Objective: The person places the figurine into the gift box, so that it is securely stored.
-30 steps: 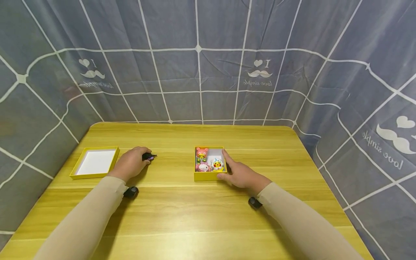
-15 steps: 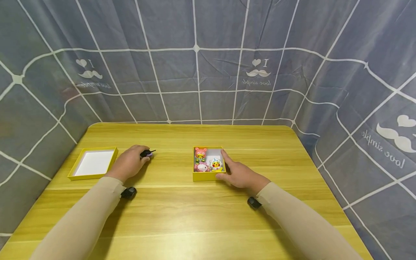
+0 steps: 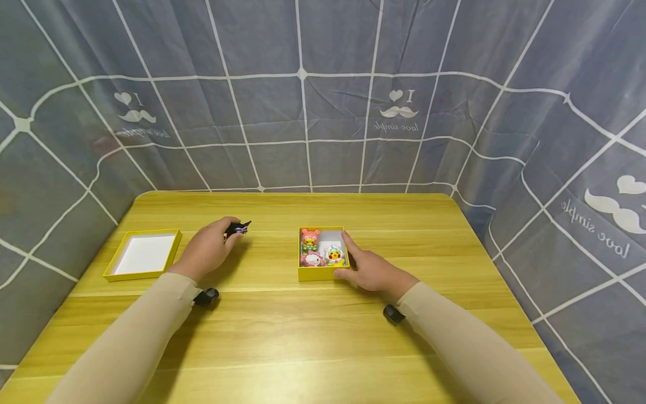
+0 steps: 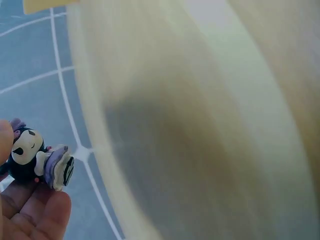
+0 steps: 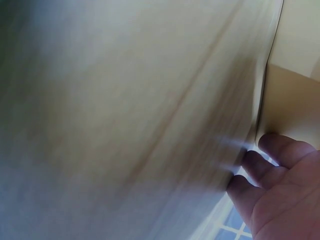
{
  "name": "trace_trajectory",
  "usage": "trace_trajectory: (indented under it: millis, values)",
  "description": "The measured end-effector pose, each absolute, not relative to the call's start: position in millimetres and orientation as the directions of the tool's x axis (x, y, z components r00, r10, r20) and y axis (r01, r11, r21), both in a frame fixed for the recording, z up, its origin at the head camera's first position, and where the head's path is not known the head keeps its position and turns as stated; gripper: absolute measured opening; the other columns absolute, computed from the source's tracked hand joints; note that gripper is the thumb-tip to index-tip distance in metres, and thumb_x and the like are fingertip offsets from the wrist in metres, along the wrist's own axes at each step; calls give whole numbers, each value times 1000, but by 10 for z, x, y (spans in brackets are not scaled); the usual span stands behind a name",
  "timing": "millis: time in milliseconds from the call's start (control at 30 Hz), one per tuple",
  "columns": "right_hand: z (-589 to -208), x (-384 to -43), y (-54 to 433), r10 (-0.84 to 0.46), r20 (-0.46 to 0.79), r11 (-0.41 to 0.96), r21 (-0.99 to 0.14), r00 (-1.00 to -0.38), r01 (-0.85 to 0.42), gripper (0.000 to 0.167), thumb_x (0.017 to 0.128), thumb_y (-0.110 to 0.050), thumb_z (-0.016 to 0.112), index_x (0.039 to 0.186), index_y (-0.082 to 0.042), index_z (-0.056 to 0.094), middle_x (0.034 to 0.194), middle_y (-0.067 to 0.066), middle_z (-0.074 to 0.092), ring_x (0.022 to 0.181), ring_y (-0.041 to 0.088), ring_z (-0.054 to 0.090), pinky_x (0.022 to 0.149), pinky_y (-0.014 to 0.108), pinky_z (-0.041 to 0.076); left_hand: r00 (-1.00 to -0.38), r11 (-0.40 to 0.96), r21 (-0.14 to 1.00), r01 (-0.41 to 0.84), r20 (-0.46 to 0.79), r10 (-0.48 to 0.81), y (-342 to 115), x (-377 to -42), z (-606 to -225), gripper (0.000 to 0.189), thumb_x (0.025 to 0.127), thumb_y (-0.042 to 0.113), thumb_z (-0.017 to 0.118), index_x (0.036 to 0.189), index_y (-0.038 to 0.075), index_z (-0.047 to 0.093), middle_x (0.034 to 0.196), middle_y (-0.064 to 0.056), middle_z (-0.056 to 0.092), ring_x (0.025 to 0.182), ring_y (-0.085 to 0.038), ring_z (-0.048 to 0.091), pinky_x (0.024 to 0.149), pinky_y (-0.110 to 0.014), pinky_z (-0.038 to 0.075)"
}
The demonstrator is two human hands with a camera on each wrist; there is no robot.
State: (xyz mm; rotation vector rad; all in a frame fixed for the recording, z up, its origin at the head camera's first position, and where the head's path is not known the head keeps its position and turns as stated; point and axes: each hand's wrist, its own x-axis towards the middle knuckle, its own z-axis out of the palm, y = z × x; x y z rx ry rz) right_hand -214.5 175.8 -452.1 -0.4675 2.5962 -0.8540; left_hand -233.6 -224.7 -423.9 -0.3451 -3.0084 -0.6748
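Note:
My left hand pinches a small figurine above the table, left of the middle. In the left wrist view the figurine has a white face, a black head and a purple-and-white skirt, and lies sideways between thumb and fingers. My right hand rests against the right side of a yellow box, its index finger extended along the wall and its thumb at the front corner. Inside the box are a pink bear-eared figurine, a pink-and-white figurine and a yellow figurine with a white hood.
A shallow yellow lid, white inside, lies on the left of the wooden table. Grey curtains with white lines stand behind and at both sides. The box's back right part shows bare white wall and floor.
My left hand has lifted the figurine and moved slightly away from me and to the right. The right hand stays at the box, and the head view has shifted a little.

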Motion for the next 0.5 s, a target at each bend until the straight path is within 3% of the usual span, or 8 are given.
trace_trajectory:
  millis: [267, 500]
  values:
    - [-4513, -2141, 1761, -427, -230, 767, -604, -875, -216, 109, 97, -64, 65, 168, -35, -13, 163, 24, 43, 149, 35, 47, 127, 51, 33, -969, 806, 538, 246, 112, 220, -2057, -2338, -4145, 44, 111, 31, 56, 143, 2, 49, 131, -24, 69, 101, -32, 69, 85, -47, 55]
    - [-4512, -2146, 1760, -425, -239, 773, -597, -873, -213, 109, 97, -62, 66, 168, -36, -14, 164, 22, 43, 147, 34, 48, 127, 50, 34, -962, 740, 617, 268, 132, 238, -1812, -2347, -4058, 40, 110, 27, 58, 139, 1, 51, 125, -21, 71, 111, -34, 71, 91, -50, 59]
